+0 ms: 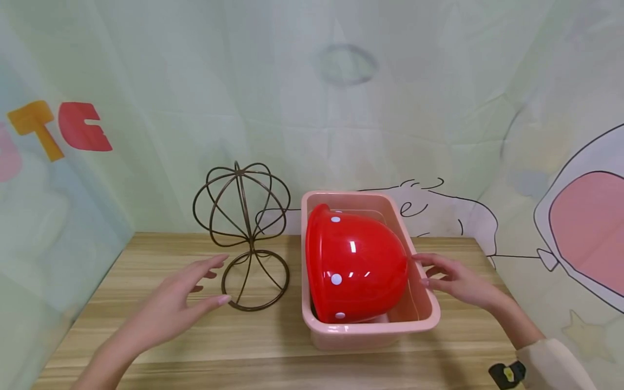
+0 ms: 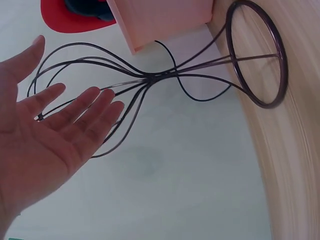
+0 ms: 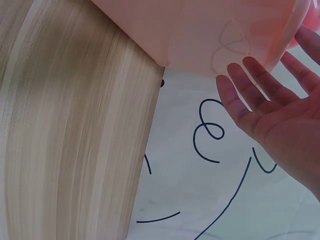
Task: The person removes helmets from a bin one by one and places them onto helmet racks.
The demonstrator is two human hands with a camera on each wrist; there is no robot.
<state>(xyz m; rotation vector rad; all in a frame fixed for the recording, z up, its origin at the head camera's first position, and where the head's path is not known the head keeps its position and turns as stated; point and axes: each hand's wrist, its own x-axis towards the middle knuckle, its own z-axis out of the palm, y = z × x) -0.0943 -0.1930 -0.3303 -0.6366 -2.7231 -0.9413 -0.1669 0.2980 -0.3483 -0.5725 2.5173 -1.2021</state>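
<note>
A red helmet [image 1: 358,265] with white dots lies on its side in a pink plastic bin [image 1: 324,328], its rounded top toward the right. My right hand [image 1: 455,279] is at the bin's right rim, fingertips at or very near the edge; the right wrist view shows these fingers [image 3: 255,90] extended beside the bin wall [image 3: 185,35]. To the left stands a dark wire stand [image 1: 251,241] with a balloon-shaped top and a ring base. My left hand [image 1: 170,303] hovers left of the stand, thumb and fingers spread, holding nothing. In the left wrist view the helmet's dark inside [image 2: 92,7] shows.
Bin and stand rest on a wood-grain table [image 1: 234,346]. A printed cloth backdrop [image 1: 273,124] hangs behind and along both sides of it. A small black item with a yellow patch [image 1: 508,375] is near the right sleeve.
</note>
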